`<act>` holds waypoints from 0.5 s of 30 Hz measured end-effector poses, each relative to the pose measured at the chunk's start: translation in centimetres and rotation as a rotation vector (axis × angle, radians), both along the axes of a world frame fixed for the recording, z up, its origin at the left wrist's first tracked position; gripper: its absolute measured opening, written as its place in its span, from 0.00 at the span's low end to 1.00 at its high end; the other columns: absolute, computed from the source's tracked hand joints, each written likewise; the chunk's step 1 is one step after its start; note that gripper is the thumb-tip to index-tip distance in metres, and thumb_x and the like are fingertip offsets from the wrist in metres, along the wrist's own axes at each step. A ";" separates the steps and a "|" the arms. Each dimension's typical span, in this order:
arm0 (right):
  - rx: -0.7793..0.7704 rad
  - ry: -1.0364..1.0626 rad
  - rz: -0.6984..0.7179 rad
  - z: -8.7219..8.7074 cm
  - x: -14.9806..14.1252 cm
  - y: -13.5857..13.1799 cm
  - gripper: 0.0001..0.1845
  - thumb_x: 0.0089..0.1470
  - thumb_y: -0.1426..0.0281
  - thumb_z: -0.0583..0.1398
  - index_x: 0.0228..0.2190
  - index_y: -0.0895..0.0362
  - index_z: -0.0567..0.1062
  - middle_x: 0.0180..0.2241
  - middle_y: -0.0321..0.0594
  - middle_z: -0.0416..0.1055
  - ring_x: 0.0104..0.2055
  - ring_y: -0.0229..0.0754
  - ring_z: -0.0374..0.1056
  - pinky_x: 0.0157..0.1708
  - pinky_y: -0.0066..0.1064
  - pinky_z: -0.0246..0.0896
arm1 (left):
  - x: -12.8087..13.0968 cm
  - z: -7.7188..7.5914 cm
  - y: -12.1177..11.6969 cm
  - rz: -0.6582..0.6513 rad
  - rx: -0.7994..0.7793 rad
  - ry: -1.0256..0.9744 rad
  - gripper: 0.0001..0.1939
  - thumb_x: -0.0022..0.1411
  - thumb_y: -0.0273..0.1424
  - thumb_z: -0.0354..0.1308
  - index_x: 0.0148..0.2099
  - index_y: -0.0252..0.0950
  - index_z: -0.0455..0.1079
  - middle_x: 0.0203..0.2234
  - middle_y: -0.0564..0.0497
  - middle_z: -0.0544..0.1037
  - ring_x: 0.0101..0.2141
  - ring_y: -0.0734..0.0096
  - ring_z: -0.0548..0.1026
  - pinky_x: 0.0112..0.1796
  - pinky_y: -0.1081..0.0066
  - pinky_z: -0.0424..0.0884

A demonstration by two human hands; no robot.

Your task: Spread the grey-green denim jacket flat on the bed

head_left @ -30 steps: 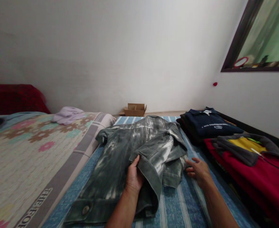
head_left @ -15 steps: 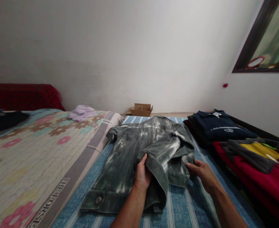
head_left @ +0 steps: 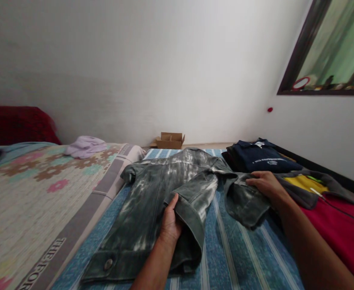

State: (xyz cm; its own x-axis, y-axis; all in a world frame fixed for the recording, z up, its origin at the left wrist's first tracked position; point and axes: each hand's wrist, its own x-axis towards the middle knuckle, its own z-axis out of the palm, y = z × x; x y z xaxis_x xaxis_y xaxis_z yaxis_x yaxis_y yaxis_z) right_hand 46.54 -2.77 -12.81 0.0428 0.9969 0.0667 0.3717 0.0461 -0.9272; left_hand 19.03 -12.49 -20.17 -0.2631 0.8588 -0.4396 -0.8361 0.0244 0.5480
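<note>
A grey tie-dye denim jacket (head_left: 153, 197) lies spread on the blue striped sheet (head_left: 225, 253). My left hand (head_left: 170, 223) rests flat on the jacket's middle, fingers tucked under the folded left sleeve. My right hand (head_left: 266, 184) grips the jacket's right sleeve (head_left: 243, 197) and holds it pulled out to the right, over the edge of the clothes pile.
At the right lies a pile of folded clothes: a navy shirt (head_left: 261, 157), a grey and yellow garment (head_left: 309, 185) and a red one (head_left: 340, 225). A floral quilt (head_left: 35, 193) covers the left, with a lilac cloth (head_left: 85, 146) on it. A cardboard box (head_left: 169, 140) stands by the wall.
My right hand has taken hold of the right sleeve and drawn it out to the right, unfolding it from the jacket. My left hand has stayed on the jacket.
</note>
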 end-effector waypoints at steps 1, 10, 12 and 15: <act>-0.024 -0.008 -0.029 1.2 1.1 0.6 0.06 0.30 0.68 0.64 0.17 0.58 0.76 0.13 0.34 0.68 0.16 0.37 0.61 0.17 0.28 0.51 | 0.4 0.4 0.0 0.020 0.007 0.055 0.17 0.54 0.31 0.62 0.46 0.31 0.72 0.35 0.42 0.80 0.34 0.59 0.78 0.40 0.61 0.74; 0.356 -0.718 -0.230 7.7 8.0 4.4 0.10 0.31 0.78 0.61 0.19 0.53 0.79 0.15 0.38 0.67 0.18 0.38 0.57 0.22 0.33 0.48 | 9.4 2.3 -3.8 -0.692 0.464 1.277 0.06 0.49 0.30 0.61 0.33 0.38 0.75 0.25 0.52 0.76 0.27 0.65 0.73 0.30 0.70 0.67; 0.396 -0.759 -0.270 8.5 8.3 4.4 0.12 0.31 0.79 0.60 0.20 0.52 0.79 0.16 0.39 0.67 0.19 0.38 0.57 0.23 0.34 0.48 | 10.9 1.4 -4.5 -0.813 0.518 1.441 0.07 0.50 0.30 0.61 0.34 0.41 0.75 0.27 0.50 0.77 0.29 0.61 0.73 0.32 0.66 0.67; 0.394 -0.765 -0.400 9.7 8.6 3.8 0.13 0.35 0.78 0.60 0.26 0.54 0.81 0.21 0.44 0.71 0.23 0.42 0.62 0.26 0.36 0.50 | 11.7 -0.1 -5.0 -0.805 0.587 1.508 0.08 0.49 0.32 0.62 0.35 0.42 0.75 0.30 0.47 0.77 0.35 0.53 0.74 0.40 0.60 0.66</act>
